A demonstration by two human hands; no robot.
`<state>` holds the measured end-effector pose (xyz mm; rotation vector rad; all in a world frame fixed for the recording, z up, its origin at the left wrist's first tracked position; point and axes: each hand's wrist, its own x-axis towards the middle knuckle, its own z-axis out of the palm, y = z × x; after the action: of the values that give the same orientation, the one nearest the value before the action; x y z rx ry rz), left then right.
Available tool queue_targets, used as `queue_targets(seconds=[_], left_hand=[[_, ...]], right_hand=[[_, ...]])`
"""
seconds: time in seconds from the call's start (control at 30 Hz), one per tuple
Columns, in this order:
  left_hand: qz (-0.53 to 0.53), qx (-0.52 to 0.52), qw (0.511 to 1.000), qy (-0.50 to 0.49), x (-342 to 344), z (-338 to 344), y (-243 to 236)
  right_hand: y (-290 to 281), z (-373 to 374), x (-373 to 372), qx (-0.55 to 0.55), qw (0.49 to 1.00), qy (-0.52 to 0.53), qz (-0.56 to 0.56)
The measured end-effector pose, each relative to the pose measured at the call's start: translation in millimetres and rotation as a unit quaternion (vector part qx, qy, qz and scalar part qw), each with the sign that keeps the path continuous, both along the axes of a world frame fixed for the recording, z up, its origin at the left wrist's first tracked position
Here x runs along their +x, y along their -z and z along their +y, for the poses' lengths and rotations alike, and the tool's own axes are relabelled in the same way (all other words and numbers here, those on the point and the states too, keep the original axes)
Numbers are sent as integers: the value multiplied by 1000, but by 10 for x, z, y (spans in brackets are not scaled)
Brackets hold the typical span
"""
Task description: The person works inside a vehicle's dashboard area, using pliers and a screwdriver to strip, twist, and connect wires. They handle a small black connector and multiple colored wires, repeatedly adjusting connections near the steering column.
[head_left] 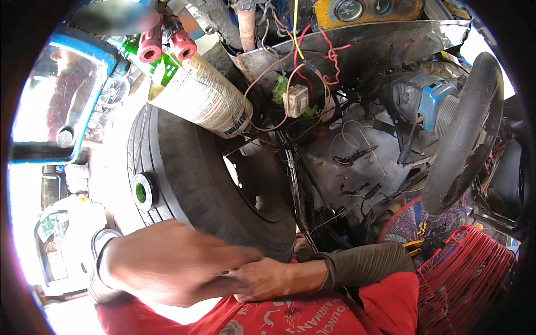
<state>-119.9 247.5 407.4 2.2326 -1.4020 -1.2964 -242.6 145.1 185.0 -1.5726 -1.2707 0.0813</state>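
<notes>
Left hand [167, 259], a blur, overlaps right hand [261, 279] near the tyre [206, 178]; how closed, or gripping what, I can't tell! Tape roll [149, 191] rests on the tread [148, 151], probably parked for easy reach.

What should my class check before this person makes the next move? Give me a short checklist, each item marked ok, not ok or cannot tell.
1. Both hands in view: ok; the left hand overlaps the right hand.
2. Contents of the grasp identified: cannot tell; blur and overlap hide it.
3. Ring-shaped roll within view: ok; it sits against the tread of the tyre.
4. Red wire tidy: not ok; it is kinked and loose.
5. White container secured: cannot tell.
6. Hands clear of the steering wheel: ok.
</notes>
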Motion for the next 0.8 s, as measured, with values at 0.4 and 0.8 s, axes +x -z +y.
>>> queue_targets(seconds=[0.4, 0.8], left_hand=[[-378, -247, 729, -515, -1070, 1800, 144], [-356, -207, 758, -505, 375, 1680, 619]], right_hand=[[-857, -37, 1036, 177, 932, 240, -209], [-1051, 569, 2020, 65, 910, 371, -174]])
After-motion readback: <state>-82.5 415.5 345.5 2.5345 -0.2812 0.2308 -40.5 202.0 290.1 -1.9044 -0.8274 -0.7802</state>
